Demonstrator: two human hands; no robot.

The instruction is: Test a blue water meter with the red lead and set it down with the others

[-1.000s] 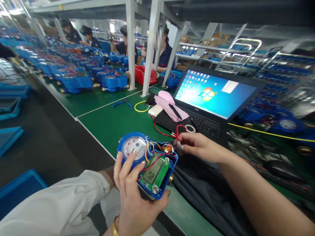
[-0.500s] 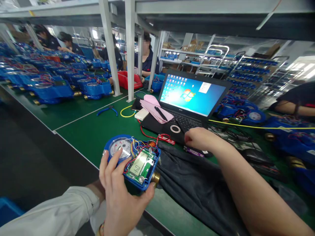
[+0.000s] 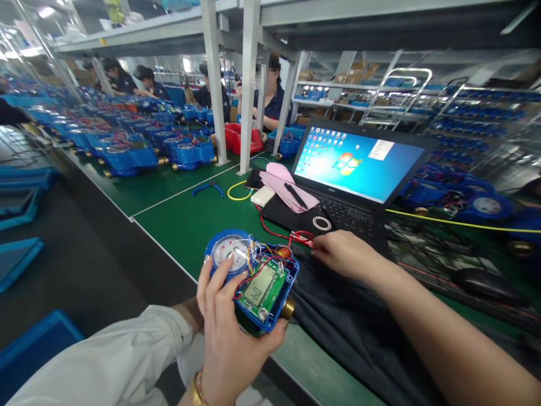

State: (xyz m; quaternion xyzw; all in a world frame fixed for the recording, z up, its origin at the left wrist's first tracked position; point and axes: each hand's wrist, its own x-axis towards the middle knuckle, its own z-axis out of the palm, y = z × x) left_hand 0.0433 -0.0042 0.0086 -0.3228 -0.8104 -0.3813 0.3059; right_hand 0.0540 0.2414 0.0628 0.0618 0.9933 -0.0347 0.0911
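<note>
Now left hand (image 3: 232,332) is clasping meter (image 3: 260,286); right hand (image 3: 344,254), hold unclear, is returning beside red stick (image 3: 301,238), bringing work back near meter.

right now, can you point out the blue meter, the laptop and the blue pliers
blue meter (image 3: 258,285): head view, on its display
laptop (image 3: 350,173): head view, on its screen
blue pliers (image 3: 206,186): head view, on a handle

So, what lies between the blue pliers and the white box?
The head view shows a yellow cable loop between the blue pliers and white box.
</note>
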